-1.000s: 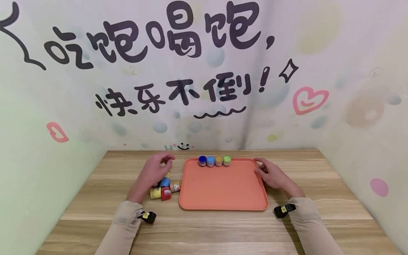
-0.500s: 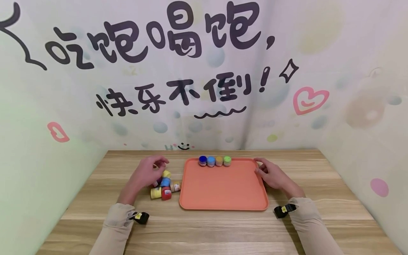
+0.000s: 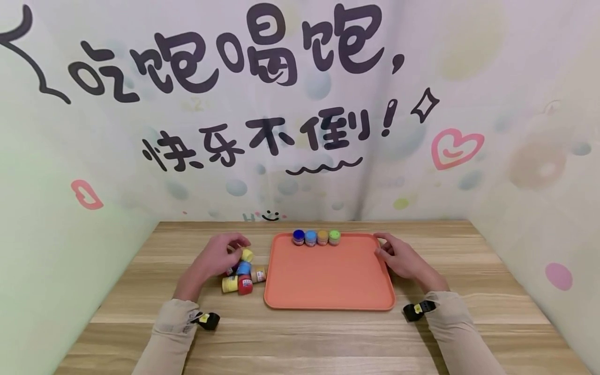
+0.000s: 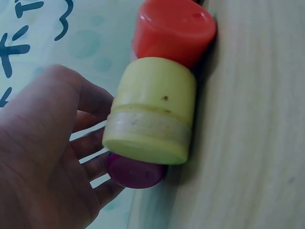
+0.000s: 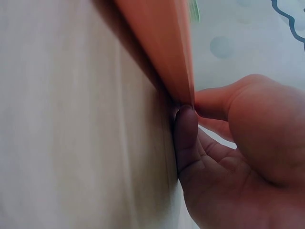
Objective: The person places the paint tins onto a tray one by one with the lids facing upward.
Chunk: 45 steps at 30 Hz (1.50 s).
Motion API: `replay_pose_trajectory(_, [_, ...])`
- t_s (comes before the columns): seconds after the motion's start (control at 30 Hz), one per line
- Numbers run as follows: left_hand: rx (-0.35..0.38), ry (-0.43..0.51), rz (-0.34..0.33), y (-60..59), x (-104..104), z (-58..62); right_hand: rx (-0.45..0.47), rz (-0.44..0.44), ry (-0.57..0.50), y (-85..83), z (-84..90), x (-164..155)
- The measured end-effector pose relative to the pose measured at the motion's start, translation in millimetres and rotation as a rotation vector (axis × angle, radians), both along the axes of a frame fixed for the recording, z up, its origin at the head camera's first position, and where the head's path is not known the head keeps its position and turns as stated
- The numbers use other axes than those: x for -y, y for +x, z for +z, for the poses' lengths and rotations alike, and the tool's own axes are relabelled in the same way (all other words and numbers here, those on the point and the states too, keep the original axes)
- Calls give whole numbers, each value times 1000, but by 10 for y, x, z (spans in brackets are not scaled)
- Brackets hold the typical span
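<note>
An orange tray lies flat mid-table. Along its far rim stand a dark blue jar, a light blue jar, a tan jar and a green jar. Left of the tray lies a cluster of small paint jars. My left hand hovers over that cluster with relaxed, spread fingers. They reach behind a pale yellow jar toward a magenta jar; a red jar lies beyond. My right hand pinches the tray's far right rim between thumb and forefinger.
The wooden table sits in a booth, with printed walls close at the back and on both sides. Black straps sit on both wrists over beige sleeves. The tray's near part holds nothing.
My left hand has drawn back from near the tray's far left corner, leftward and toward me, settling over the jar cluster. The right hand, tray and jars have not moved.
</note>
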<state>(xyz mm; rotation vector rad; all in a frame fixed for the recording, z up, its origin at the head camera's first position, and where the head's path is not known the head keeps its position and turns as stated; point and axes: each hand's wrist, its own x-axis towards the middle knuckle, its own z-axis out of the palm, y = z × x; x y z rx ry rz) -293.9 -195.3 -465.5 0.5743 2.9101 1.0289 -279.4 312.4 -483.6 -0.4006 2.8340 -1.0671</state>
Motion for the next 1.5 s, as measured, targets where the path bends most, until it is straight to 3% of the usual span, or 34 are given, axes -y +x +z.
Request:
replay_pose_trajectory(0.27, [-18, -28, -15, -1, 8, -38, 12, -7, 5, -4, -3, -7])
replay_pose_trajectory(0.67, [29, -52, -75, -10, -8, -23, 12, -9, 7, -11, 5, 0])
replay_pose_trajectory(1.5, [6, -22, -162, -19, 58, -98, 12, -4, 3, -10, -4, -11])
